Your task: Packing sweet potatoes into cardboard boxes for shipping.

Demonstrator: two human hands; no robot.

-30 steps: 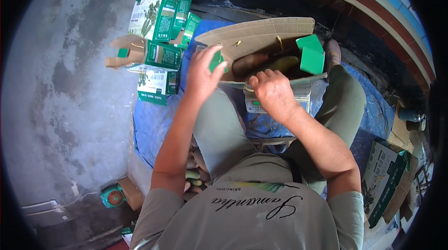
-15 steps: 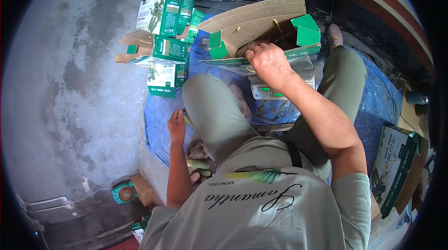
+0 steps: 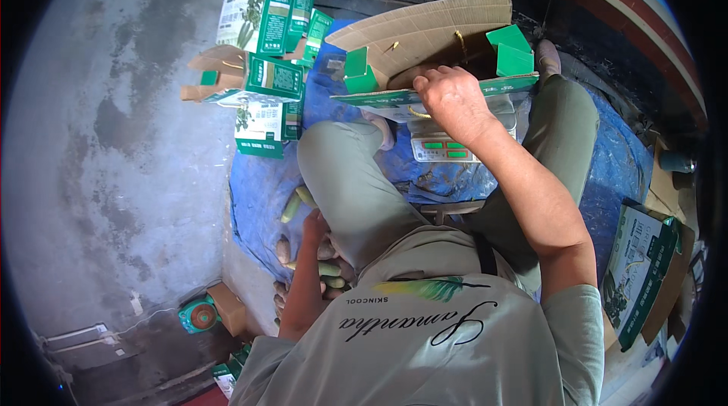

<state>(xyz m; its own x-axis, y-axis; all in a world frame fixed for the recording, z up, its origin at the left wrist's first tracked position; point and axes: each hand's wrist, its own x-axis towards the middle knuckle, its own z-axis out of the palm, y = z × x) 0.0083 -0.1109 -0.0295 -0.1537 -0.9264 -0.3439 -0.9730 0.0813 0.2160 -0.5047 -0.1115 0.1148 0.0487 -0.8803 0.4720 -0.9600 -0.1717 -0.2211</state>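
The right hand clenches the near rim of an open cardboard carton with green flaps, which rests on a weighing scale; its contents are hidden; the left hand reaches into a pile of elongated vegetables, grip unclear; three green printed boxes lie beyond it.

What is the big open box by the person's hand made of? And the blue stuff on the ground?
The open box looks like cardboard: plain brown and matte inside, with printed green flaps and a thin folded edge. The right hand rests on its near edge. The blue sheet seems to be plastic tarp, since it wrinkles and shines a little. The floor looks like rough grey concrete, blotchy and dull.
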